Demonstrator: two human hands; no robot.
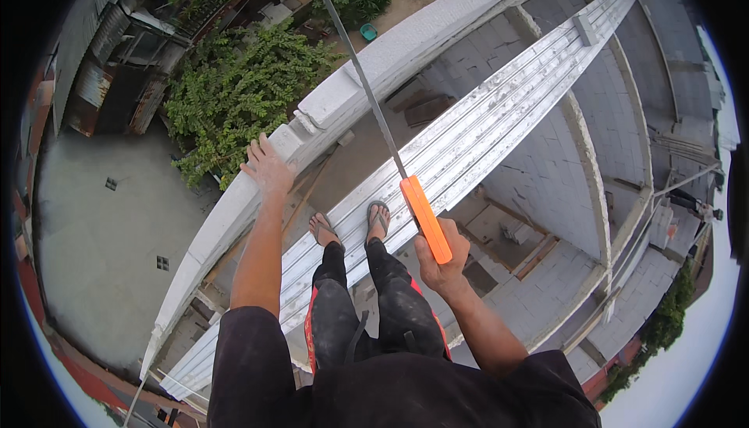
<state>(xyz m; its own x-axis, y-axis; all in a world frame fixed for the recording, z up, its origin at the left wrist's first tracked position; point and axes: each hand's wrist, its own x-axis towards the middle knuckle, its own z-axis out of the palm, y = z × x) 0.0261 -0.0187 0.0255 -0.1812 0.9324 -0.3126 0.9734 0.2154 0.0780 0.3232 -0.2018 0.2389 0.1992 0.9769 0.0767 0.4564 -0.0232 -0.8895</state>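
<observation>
My right hand grips the orange handle of a long-bladed saw, whose grey blade slants up over a pale block wall. My left hand rests on that wall's top, fingers spread, just beside a notched block edge. I stand in sandals on a long, ribbed silver metal plank, which spans the open structure below the wall. My feet are on it, between my two hands.
Unroofed block rooms with partition walls drop away beneath the plank at right. Beyond the long wall are a leafy tree, a concrete yard and corrugated roofs. A small distant figure, apparently a person, is at the far right.
</observation>
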